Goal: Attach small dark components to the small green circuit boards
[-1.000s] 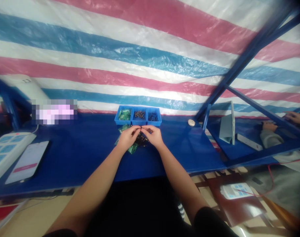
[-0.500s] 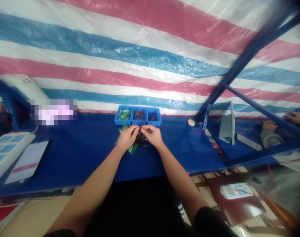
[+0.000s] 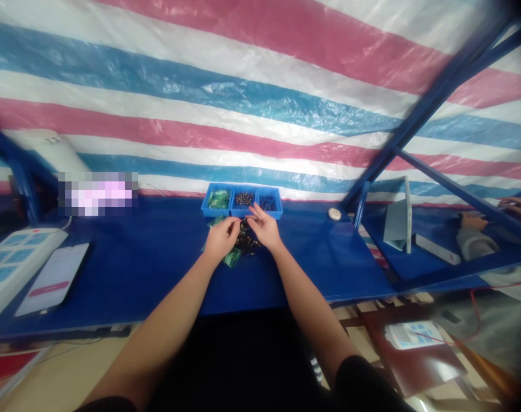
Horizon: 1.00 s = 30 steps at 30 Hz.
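My left hand [image 3: 222, 236] is closed in a pinch over a pile of small black and brass-coloured parts [image 3: 245, 244]; what sits between its fingertips is too small to name. My right hand [image 3: 264, 225] has its fingers apart beside the pile, with nothing visible in it. Green packets [image 3: 232, 257] lie under and around the pile, partly hidden by the left hand. Just behind stand three joined blue bins: the left bin [image 3: 205, 212] has green packets in it, the middle bin [image 3: 243, 212] small brass and dark parts, the right bin [image 3: 274, 214] dark pieces.
A phone [image 3: 54, 280] and a white power strip [image 3: 11, 263] lie at the left of the blue table [image 3: 157, 292]. A round whitish object [image 3: 334, 214] rests near the blue frame [image 3: 398, 137]. Beyond it are a tablet on a stand [image 3: 400, 214] and another person's hands [image 3: 518, 207].
My right hand's fingers have spread and lifted away from the left fingertips, where both hands met before. My left hand stays pinched. The view has shifted slightly.
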### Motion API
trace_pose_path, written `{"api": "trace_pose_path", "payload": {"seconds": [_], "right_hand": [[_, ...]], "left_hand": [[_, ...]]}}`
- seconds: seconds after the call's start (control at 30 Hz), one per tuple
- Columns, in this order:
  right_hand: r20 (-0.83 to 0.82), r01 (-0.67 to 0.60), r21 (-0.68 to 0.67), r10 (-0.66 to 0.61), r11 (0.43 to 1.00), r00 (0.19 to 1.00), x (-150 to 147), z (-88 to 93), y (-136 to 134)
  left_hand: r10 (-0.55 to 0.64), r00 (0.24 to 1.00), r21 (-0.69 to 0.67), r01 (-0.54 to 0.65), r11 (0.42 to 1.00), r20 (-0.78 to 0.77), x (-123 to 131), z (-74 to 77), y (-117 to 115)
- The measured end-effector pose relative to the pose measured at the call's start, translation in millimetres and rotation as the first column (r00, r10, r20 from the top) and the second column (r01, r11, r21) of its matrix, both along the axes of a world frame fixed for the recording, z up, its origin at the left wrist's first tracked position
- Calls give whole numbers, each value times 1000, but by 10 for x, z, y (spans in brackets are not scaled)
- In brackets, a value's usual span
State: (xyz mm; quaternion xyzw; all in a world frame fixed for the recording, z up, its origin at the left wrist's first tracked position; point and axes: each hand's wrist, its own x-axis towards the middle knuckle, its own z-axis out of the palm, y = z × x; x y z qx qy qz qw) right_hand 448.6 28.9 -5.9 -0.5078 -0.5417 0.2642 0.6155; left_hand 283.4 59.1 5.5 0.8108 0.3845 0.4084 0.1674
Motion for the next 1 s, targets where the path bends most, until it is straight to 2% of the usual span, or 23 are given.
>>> {"api": "trace_pose_path", "payload": {"seconds": [0.07, 0.17, 0.3, 0.5, 0.7, 0.8, 0.9, 1.0], "right_hand": [[160, 79, -10, -77, 997, 984, 62, -48, -14], [380, 234, -7, -214, 972, 900, 168, -128, -49], [556, 227, -88, -141, 970, 819, 230, -163, -73], [677, 277, -164, -96, 947, 730, 197, -125, -81], [669, 260, -189, -70, 947, 740, 208, -134, -98], [589, 245, -172, -100, 954, 802, 200, -111, -115], [426, 216, -126, -144, 968, 893, 169, -45, -149], [291, 160, -51, -138, 986, 947, 113, 42, -198]], "left_hand": [[3, 1000, 3, -3, 1000, 3, 2, -7, 2], [2, 1000, 7, -2, 1000, 0, 4, -6, -1], [-3, 1000, -11, 3, 1000, -8, -3, 6, -8], [7, 1000, -51, -8, 999, -29, -5, 17, -13], [-1, 1000, -40, 0, 999, -28, 9, 26, -21], [-6, 1000, -30, 5, 1000, -28, 9, 6, -9], [-14, 999, -11, 13, 1000, -38, 12, -29, 17], [-54, 997, -10, 54, 999, -63, 18, -60, 43]]}}
